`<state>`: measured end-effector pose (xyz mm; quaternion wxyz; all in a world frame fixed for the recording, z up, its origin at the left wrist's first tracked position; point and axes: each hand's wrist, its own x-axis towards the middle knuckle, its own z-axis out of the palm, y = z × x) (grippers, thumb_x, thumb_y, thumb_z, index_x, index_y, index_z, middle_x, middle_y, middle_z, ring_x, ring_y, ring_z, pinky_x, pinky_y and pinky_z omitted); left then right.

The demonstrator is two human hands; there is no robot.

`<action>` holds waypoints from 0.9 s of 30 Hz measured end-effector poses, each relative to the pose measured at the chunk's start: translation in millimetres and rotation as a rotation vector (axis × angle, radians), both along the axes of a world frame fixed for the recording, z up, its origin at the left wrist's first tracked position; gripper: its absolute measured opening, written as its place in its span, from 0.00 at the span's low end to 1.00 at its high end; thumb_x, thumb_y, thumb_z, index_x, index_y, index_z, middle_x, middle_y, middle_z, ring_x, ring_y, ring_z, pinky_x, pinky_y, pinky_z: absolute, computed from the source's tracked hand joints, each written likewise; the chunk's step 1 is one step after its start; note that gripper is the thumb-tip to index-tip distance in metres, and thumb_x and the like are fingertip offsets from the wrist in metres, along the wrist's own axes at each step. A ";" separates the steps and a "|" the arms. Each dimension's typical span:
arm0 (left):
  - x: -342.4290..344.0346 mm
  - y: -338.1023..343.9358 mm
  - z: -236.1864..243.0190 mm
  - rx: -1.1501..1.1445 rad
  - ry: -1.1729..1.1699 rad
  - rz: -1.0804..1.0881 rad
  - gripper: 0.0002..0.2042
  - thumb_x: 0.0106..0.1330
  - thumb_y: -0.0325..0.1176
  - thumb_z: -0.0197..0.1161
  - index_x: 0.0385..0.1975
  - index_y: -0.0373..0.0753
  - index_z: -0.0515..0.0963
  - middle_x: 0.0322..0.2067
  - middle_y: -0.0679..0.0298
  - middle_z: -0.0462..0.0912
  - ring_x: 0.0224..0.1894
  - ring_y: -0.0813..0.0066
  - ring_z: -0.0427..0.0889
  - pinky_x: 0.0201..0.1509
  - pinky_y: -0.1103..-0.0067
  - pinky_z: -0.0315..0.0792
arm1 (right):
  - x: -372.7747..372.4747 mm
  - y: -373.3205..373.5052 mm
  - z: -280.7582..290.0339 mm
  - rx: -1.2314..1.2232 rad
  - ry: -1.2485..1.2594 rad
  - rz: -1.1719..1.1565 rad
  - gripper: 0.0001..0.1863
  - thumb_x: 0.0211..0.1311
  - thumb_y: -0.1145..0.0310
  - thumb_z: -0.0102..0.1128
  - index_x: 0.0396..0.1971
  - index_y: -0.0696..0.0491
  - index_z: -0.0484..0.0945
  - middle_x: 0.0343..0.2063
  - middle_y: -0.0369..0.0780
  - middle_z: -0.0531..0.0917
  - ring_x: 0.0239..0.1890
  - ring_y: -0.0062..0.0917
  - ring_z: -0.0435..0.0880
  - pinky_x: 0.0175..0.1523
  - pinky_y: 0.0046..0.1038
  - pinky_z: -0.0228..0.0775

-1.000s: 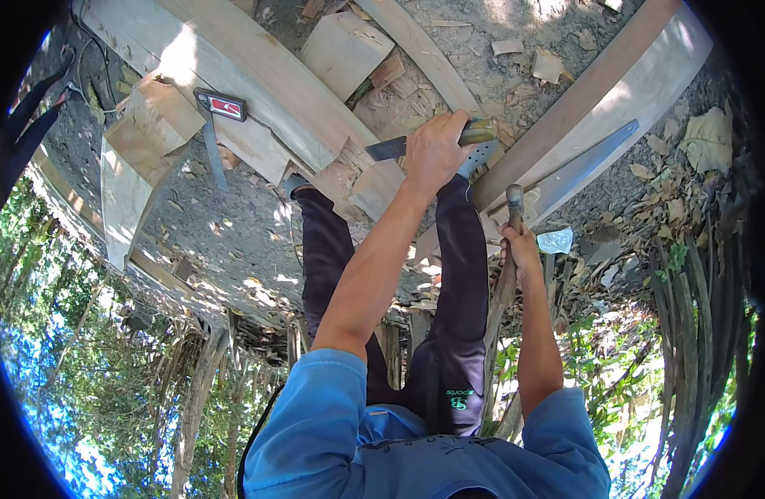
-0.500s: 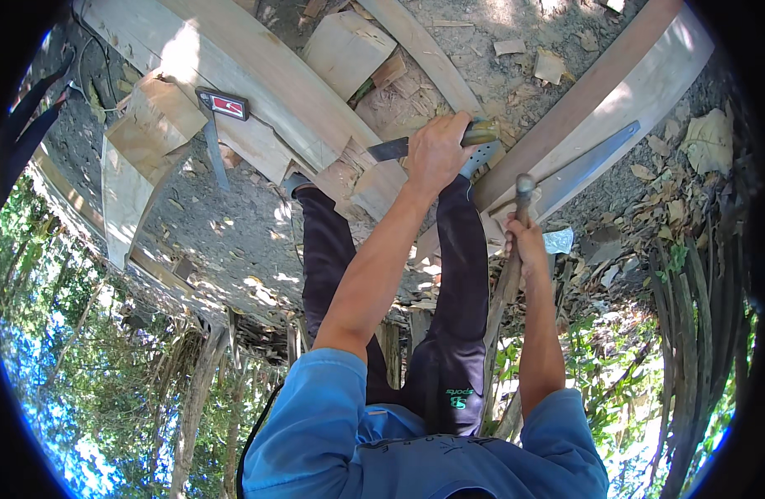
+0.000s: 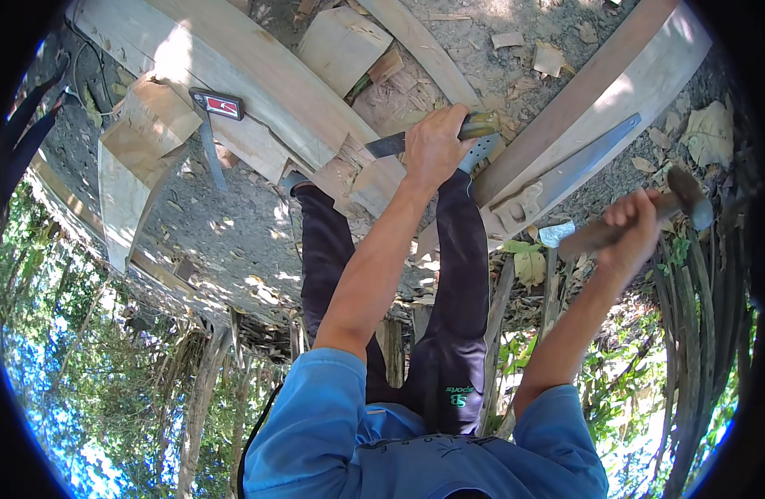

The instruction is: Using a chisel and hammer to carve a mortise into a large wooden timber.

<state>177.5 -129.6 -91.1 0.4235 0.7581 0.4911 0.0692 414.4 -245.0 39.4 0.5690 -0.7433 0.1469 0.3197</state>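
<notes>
My left hand (image 3: 433,145) is closed round a chisel (image 3: 387,145), its dark flat blade pointing left and its handle (image 3: 481,125) sticking out to the right. The blade's tip is over the cut, splintered part of a wooden beam (image 3: 274,91); whether it touches the wood I cannot tell. Out to the right, my right hand (image 3: 634,229) grips a hammer (image 3: 594,238) by its wooden handle. The hammer's head (image 3: 690,198) is swung away to the right, well apart from the chisel. Motion blurs this hand slightly.
A handsaw (image 3: 594,162) lies on a broad plank (image 3: 603,100) at right. On the left beam sits a tool with a red-and-black head (image 3: 219,105) and metal blade. A cut wood block (image 3: 150,125) stands farther left. Wood offcuts (image 3: 343,50) and dry leaves (image 3: 707,137) litter the ground.
My right hand has swung the hammer up and to the right, away from beside the saw, uncovering the saw's handle. My left hand and the chisel have barely moved.
</notes>
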 end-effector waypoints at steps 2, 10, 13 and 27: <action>4.6 -3.5 1.1 0.001 -0.009 -0.002 0.17 0.47 0.33 0.77 0.36 0.40 0.79 0.30 0.58 0.84 0.34 0.57 0.84 0.37 0.67 0.75 | -40.5 2.7 -31.8 -0.102 -0.010 0.018 0.09 0.63 0.71 0.60 0.42 0.51 0.73 0.22 0.35 0.72 0.24 0.20 0.73 0.31 0.26 0.70; -20.9 -4.1 3.6 0.026 -0.025 0.017 0.18 0.42 0.30 0.78 0.35 0.42 0.80 0.29 0.59 0.84 0.33 0.57 0.84 0.36 0.67 0.76 | -62.2 44.3 16.1 -0.420 0.146 0.505 0.08 0.56 0.70 0.64 0.33 0.53 0.75 0.18 0.34 0.73 0.16 0.18 0.72 0.24 0.23 0.65; -14.9 -3.7 5.7 0.051 0.017 0.050 0.18 0.42 0.29 0.78 0.35 0.42 0.80 0.30 0.59 0.84 0.34 0.58 0.84 0.37 0.68 0.77 | -12.0 27.0 37.6 -0.097 -0.026 0.079 0.06 0.61 0.73 0.60 0.36 0.51 0.73 0.19 0.30 0.68 0.17 0.15 0.66 0.23 0.21 0.61; -9.3 -12.6 0.1 0.028 0.023 -0.045 0.17 0.45 0.31 0.76 0.34 0.42 0.78 0.30 0.60 0.83 0.35 0.59 0.84 0.37 0.66 0.76 | -122.2 20.9 -50.4 -0.561 0.240 0.846 0.09 0.57 0.72 0.58 0.36 0.56 0.73 0.18 0.32 0.73 0.16 0.17 0.71 0.20 0.22 0.63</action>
